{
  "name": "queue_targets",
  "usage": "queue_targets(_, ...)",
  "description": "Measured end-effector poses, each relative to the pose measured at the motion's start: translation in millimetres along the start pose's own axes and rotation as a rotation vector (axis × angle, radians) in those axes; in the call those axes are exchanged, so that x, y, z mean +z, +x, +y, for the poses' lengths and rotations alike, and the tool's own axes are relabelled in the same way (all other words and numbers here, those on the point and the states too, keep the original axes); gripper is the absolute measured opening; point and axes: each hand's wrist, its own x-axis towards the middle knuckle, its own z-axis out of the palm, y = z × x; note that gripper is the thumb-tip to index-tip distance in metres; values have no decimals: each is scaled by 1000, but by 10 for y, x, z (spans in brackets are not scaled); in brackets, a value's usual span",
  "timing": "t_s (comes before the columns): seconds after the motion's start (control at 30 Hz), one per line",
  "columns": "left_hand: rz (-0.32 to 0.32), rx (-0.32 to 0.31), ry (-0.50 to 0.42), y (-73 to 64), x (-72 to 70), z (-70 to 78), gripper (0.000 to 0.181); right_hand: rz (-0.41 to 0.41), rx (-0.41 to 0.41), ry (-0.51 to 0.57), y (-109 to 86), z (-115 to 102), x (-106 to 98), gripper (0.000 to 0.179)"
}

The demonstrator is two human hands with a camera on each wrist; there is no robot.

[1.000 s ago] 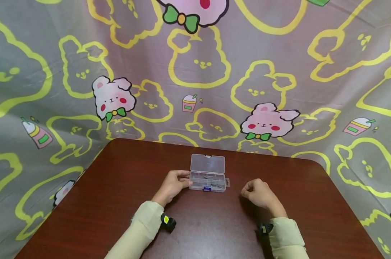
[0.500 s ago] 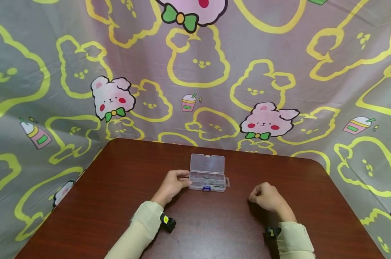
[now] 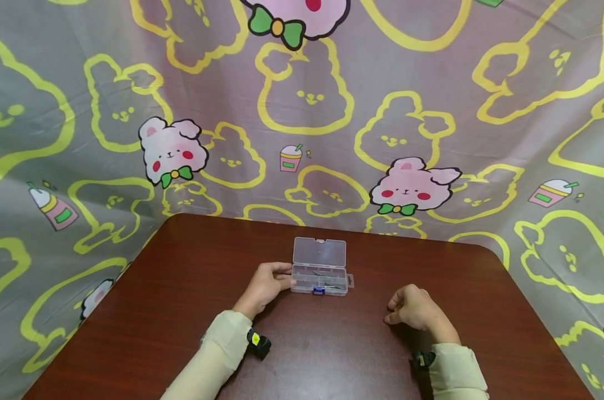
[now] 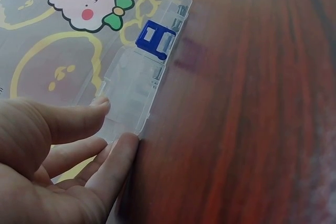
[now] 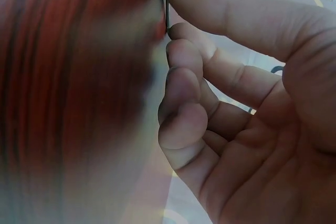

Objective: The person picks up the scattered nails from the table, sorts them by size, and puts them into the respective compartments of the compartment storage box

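Note:
A clear plastic compartment box (image 3: 320, 280) with a blue latch (image 3: 318, 290) lies on the table, its lid (image 3: 319, 252) raised at the back. Several thin metal pieces (image 3: 332, 286) lie inside. My left hand (image 3: 264, 286) grips the box's left end, thumb (image 4: 79, 121) on one side and fingers on the other. Off to the right of the box, my right hand (image 3: 417, 308) is low over the table. A thin, straight metal pin (image 5: 167, 11) spans the gap between its thumb tip and index fingertip; the other fingers (image 5: 184, 124) are curled in.
The brown wooden table (image 3: 302, 350) extends around the box and both hands. A patterned cloth (image 3: 322, 155) hangs behind the table and along its sides. A small hang tab (image 3: 350, 280) juts from the box's right end.
My right hand has moved right and slightly towards me, away from the box, and its thumb and index finger have parted. My left hand and the box have stayed in place.

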Motion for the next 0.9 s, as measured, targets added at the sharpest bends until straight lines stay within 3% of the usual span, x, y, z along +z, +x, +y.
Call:
queue_targets(0.53, 9, -6, 7, -15, 12, 6, 42, 7, -28, 23, -9, 14, -8, 32)
queue_targets(0.7, 9, 0, 10, -13, 12, 3, 43, 21, -52, 20, -25, 25, -20, 22)
queue_targets(0.9, 0, 22, -13, -10, 12, 2, 43, -23, -53, 166, -15, 60, -38, 15)
